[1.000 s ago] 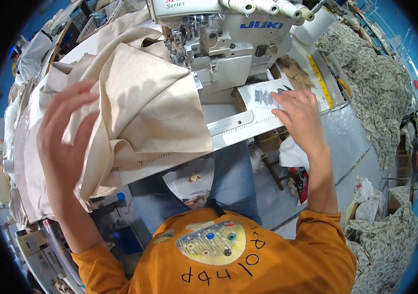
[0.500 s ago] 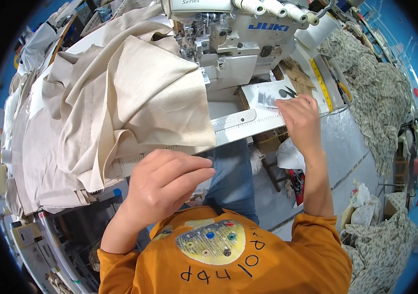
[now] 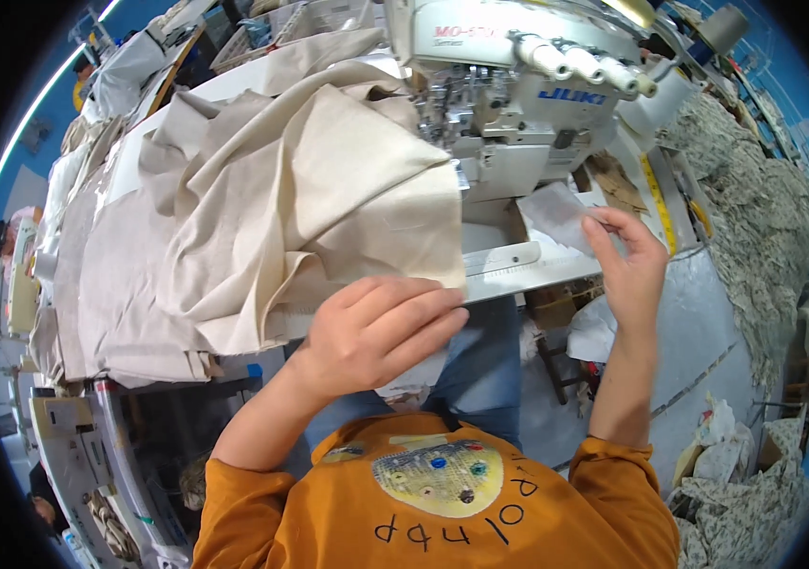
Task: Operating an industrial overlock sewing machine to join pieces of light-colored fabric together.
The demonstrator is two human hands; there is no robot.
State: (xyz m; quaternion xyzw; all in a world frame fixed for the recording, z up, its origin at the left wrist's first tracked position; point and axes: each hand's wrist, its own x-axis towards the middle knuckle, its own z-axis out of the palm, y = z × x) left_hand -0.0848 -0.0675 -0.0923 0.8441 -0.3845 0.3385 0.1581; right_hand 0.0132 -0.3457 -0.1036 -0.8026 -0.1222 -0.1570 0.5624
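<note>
My right hand [image 3: 634, 261] pinches a small whitish label [image 3: 556, 216] between thumb and fingers, above the machine's right front ledge. The label's face looks plain and grey from here. My left hand [image 3: 386, 327] is closed, its fingers pressed together, at the front edge of a beige cloth [image 3: 367, 190]. Its fingertips overlap the cloth's lower right corner; whether they grip the cloth or something small, I cannot make out. The cloth lies in loose folds on the table, reaching up to the white overlock sewing machine [image 3: 518, 161].
More beige cloth [image 3: 129, 294] is layered at the left. A white ruler-marked table edge [image 3: 537, 275] runs along the front. Yellow measuring tape [image 3: 656, 199] and a grey tray [image 3: 694, 194] lie at the right. Heaps of patterned fabric [image 3: 755, 218] stand beyond. A plastic basket [image 3: 324, 19] sits behind.
The label in my right hand has turned from its printed side to a plain grey side. My left hand has come up to the cloth's front corner. The whole view has shifted.
</note>
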